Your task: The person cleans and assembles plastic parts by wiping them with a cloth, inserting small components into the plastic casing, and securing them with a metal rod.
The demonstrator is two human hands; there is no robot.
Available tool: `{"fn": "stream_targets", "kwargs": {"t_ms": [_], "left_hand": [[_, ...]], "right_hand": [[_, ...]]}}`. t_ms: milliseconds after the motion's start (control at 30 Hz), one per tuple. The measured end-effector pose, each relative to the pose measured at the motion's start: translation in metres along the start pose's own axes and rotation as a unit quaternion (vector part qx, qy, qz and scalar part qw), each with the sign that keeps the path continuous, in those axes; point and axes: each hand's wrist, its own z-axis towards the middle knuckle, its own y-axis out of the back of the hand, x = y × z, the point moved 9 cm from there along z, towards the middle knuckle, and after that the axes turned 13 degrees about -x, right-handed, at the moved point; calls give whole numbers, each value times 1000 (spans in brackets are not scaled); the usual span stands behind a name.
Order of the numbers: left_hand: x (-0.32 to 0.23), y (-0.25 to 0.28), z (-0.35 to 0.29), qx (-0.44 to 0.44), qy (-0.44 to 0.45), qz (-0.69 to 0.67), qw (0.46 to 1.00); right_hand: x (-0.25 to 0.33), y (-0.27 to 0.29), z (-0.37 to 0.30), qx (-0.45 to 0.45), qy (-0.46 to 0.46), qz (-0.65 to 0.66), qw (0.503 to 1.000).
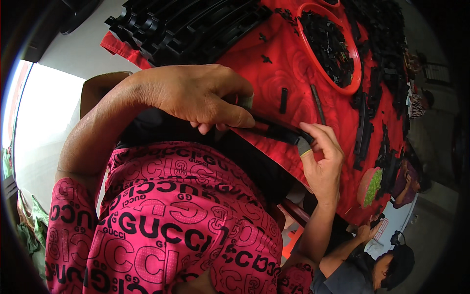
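Left hand [203, 95] and right hand [323, 164] each pinch one end of a black strip [281, 133], thumb against fingers, above the near edge of the red-covered table [276, 51]. Taken from the strip: short black bar [283, 100] at 12 o'clock, red basket [348, 91] at 1, thin rod [317, 104] at 2.

Gap over red cloth [281, 73] between black stack [181, 29] and basin [349, 90] (scattered bits [266, 59])
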Motion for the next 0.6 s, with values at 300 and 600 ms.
{"fn": "stream_targets", "kwargs": {"t_ms": [300,600], "left_hand": [[-11,27,-7,-108,-30,-62,992],[-6,0,6,-109,-108,14,988]], "right_hand": [[-25,-3,-7,-45,-68,56,995],[8,-6,-31,-32,105,-117,987]]}}
